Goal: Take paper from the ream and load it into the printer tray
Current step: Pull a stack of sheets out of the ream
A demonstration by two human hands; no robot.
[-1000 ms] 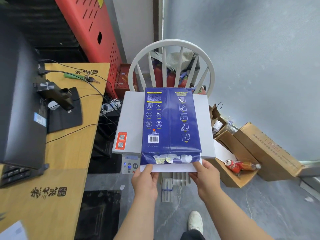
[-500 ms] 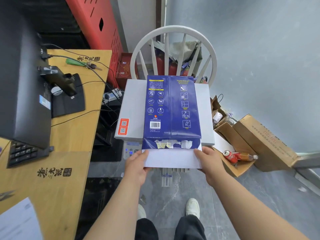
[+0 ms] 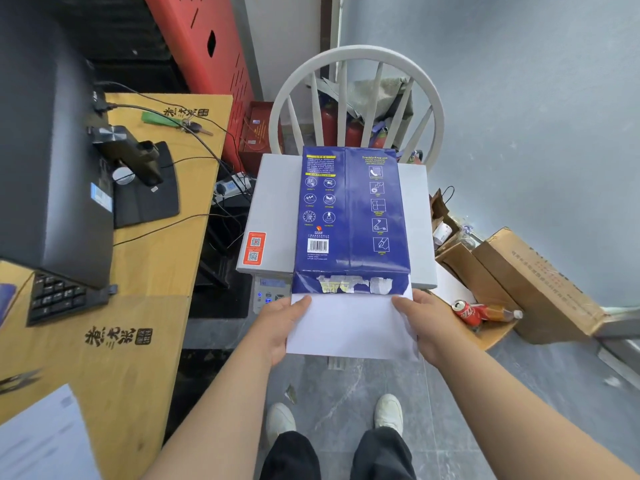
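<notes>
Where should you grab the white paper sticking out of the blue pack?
Probably by the two long side edges of the white paper, one hand from each side, as the left hand and right hand do. The stack is flat, wide and floppy, and only its near end sticks out of the blue ream wrapper.

Paper stack (image 3: 349,327) drawn further out of ream wrapper (image 3: 351,216); both hands pulled back.

White paper (image 3: 349,327) half out of torn blue ream (image 3: 351,216) atop grey printer (image 3: 273,216)
</notes>
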